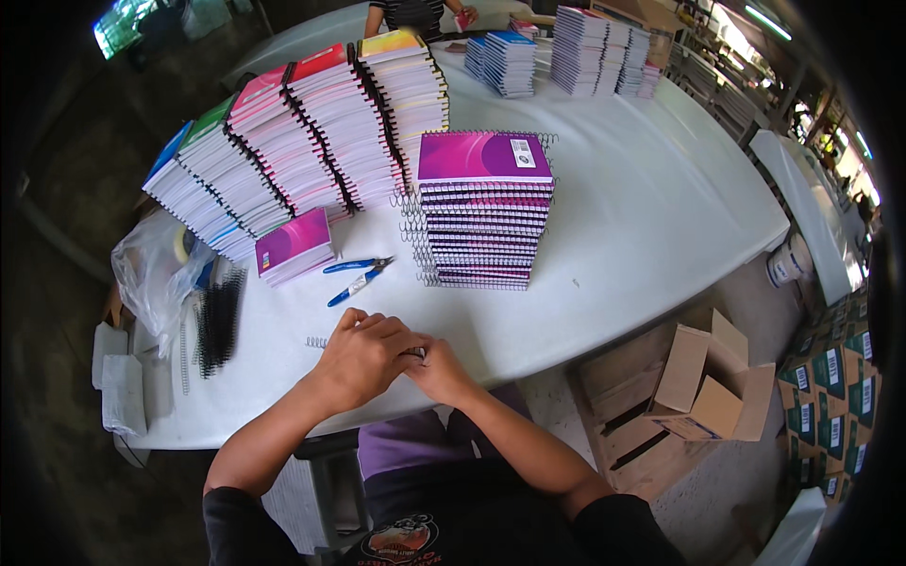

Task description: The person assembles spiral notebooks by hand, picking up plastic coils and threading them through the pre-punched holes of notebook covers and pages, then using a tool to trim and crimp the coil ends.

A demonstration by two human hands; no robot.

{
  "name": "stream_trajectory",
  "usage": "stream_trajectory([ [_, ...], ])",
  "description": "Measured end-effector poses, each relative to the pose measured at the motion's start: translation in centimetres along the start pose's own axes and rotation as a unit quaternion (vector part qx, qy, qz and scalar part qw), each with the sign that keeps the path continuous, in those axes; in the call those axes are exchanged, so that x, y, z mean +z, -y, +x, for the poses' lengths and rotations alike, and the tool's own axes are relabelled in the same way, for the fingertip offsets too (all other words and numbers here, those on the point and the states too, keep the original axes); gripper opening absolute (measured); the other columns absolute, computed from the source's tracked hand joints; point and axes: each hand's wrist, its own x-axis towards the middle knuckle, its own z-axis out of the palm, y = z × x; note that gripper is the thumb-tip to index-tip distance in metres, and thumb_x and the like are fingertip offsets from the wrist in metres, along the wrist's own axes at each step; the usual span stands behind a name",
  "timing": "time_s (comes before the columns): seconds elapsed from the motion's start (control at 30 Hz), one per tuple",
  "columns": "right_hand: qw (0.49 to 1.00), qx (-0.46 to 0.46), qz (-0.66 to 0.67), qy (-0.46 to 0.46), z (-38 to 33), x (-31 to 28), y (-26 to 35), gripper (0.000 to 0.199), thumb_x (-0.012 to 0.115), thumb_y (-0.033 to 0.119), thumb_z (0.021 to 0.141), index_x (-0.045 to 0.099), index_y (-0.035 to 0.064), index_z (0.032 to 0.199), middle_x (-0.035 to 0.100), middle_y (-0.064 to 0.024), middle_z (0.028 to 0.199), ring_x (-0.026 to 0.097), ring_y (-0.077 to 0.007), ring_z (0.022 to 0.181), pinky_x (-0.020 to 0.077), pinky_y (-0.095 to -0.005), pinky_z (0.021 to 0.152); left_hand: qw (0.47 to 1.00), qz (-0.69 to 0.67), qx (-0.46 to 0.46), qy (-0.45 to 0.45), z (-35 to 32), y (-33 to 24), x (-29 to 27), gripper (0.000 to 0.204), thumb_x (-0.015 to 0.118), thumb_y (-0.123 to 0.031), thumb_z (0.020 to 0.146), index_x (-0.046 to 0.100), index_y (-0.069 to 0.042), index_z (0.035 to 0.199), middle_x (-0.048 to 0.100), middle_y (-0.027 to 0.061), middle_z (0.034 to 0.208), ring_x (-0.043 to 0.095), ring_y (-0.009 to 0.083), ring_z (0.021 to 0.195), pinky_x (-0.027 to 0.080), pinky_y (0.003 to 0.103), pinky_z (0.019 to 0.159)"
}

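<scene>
My left hand (370, 354) and my right hand (440, 372) meet over the near edge of the table, fingers closed and pressed together. Something small and dark shows between them, but the fingers hide most of it. Just left of my left hand a short piece of silvery spiral wire (315, 342) sticks out; whether it is held or lies loose I cannot tell. Beyond my hands lie blue-handled pliers (357, 280). A tall stack of purple spiral notebooks (486, 160) stands past them, wire coil ends jutting from its sides. A smaller purple notebook pile (294, 245) sits to the left.
Tall rows of coloured notebooks (326, 132) fill the far left of the white table (642, 217). A plastic bag (160, 269) and black spiral coils (219, 321) lie at the left. More notebook stacks (580, 52) and a person (415, 17) are at the back. An open cardboard box (708, 387) stands lower right.
</scene>
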Motion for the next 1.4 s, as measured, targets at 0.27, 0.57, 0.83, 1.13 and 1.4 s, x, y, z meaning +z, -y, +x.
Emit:
stream_trajectory([
  [0.27,0.999,0.003,0.034,-0.001,-0.2,-0.2,0.3,0.02,0.064,0.012,0.079,0.061,-0.0032,0.091,0.064,-0.0151,0.078,0.06,-0.0201,0.07,0.046,-0.0318,0.065,1.0,-0.026,0.012,-0.001,0.1,-0.4,0.1,0.019,0.07,-0.016,0.071,0.067,-0.013,0.088,0.063,0.001,0.086,0.057,0.0178,0.081,0.036,0.033,0.076],
  [0.57,0.994,0.053,-0.085,0.032,-0.4,-0.7,-0.6,0.018,0.059,0.007,0.079,0.058,-0.0026,0.094,0.062,-0.0163,0.076,0.062,-0.0229,0.071,0.0472,-0.0333,0.064,0.988,0.11,0.091,-0.06,0.9,-0.4,0.5,0.013,0.069,-0.02,0.067,0.064,-0.014,0.077,0.059,-0.0007,0.075,0.058,0.0174,0.076,0.038,0.034,0.077],
  [0.83,0.877,-0.384,-0.095,-0.273,-0.7,-8.3,7.7,0.03,0.053,0.001,0.085,0.043,0.0026,0.114,0.059,-0.015,0.103,0.057,-0.0231,0.098,0.044,-0.0335,0.085,0.976,0.023,0.04,-0.214,5.5,-3.3,-8.9,0.024,0.076,-0.014,0.061,0.066,-0.01,0.083,0.063,0.0047,0.083,0.06,0.0226,0.081,0.043,0.034,0.072],
  [1.13,0.904,-0.344,-0.168,-0.187,5.9,-17.7,10.6,0.032,0.05,0.014,0.088,0.053,-0.0011,0.116,0.057,-0.018,0.118,0.037,-0.0246,0.128,0.0275,-0.0356,0.105,0.901,-0.028,0.095,-0.423,12.9,1.7,-2.0,0.028,0.071,-0.018,0.074,0.063,-0.002,0.096,0.062,0.0121,0.1,0.059,0.0295,0.091,0.046,0.038,0.081],
  [1.4,0.813,-0.294,-0.194,-0.464,8.2,-12.7,8.7,0.031,0.045,0.021,0.094,0.056,-0.0014,0.112,0.053,-0.0194,0.113,0.053,-0.0306,0.099,0.0437,-0.0387,0.083,0.689,-0.301,-0.185,-0.633,17.0,0.5,3.3,0.03,0.047,-0.024,0.095,0.049,-0.001,0.075,0.049,0.0056,0.063,0.043,0.0132,0.059,0.04,0.028,0.058],
])
